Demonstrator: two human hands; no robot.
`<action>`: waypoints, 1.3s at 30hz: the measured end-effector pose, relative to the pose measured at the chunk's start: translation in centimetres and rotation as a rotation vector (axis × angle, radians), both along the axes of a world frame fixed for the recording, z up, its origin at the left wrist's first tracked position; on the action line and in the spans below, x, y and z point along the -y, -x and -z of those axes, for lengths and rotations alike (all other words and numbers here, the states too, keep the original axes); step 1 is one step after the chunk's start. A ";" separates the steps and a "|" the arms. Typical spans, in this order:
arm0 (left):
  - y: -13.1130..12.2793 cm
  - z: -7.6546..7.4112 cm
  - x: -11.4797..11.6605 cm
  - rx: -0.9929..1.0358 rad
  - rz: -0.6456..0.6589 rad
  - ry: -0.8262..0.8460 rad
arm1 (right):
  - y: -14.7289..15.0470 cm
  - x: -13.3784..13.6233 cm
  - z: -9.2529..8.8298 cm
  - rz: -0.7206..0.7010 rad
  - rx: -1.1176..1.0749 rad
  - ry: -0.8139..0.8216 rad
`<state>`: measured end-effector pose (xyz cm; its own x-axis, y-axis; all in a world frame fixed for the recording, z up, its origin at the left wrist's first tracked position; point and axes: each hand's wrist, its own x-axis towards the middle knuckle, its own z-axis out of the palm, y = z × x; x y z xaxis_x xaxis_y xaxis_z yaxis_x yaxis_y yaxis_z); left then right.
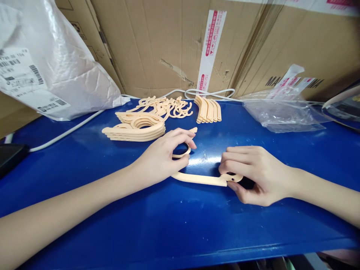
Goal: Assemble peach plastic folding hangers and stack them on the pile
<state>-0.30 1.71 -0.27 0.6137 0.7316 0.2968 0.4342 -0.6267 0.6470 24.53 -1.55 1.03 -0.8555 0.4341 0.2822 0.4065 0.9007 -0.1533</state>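
On the blue table (140, 210), my left hand (164, 155) pinches the curved hook end of a peach plastic hanger piece (199, 179). My right hand (253, 174) grips the other end of the same piece, fingers curled round a ring-shaped part. The long bar of the piece lies flat on the table between my hands. Just behind my left hand sits a stack of matching flat hanger pieces (135, 129). Farther back lie a loose pile of hook parts (165, 105) and a row of short curved bars (208, 110).
Cardboard boxes (174, 45) form a wall behind the table. A white plastic bag with labels (47, 63) stands at the back left, a clear plastic bag (281, 110) at the back right. A white cable (67, 131) runs along the rear. A dark object (9, 157) lies at the left edge.
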 end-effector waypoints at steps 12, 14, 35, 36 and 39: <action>0.1 0.2 -0.2 0.057 -0.083 -0.042 | -0.6 -0.5 -0.1 0.005 -0.002 -0.149; 0.1 0.1 -0.1 0.050 -0.085 -0.045 | -0.7 -0.5 0.0 0.000 0.017 -0.145; -0.1 0.0 0.1 -0.033 -0.181 -0.089 | 0.2 -0.1 0.2 -0.034 -0.053 0.086; 0.0 0.0 0.1 -0.034 -0.182 -0.092 | 0.2 -0.1 0.2 -0.038 -0.060 0.099; 0.0 0.1 0.1 -0.031 -0.183 -0.108 | 0.3 0.0 0.3 -0.057 -0.073 0.133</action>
